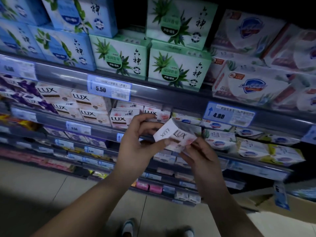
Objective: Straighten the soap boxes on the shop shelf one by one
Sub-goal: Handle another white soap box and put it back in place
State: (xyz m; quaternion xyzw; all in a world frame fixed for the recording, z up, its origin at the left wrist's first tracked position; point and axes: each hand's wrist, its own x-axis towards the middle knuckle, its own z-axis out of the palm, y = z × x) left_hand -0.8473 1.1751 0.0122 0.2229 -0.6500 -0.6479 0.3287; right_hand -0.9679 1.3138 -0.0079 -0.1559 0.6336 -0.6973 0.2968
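Holding: pink-white LUX soap box (176, 138), tilted, off the shelf, in front of the LUX row (119, 119)
Left hand (136, 144): fingers clamped on box's left end and lower edge
Right hand (203, 161): fingertips pinching box's lower right corner
Shelf above: green aloe soap boxes (177, 67), price tag 5.50 (109, 88)
Right of box: price tag 4.80 (228, 114)

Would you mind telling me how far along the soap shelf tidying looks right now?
Partly done. The cream Lux boxes sit stacked squarely with labels forward. In hand: the left hand and right hand both hold one tilted pink Lux box off the shelf. Left: putting it back by the pink Lux row, and the skewed white boxes beside it.
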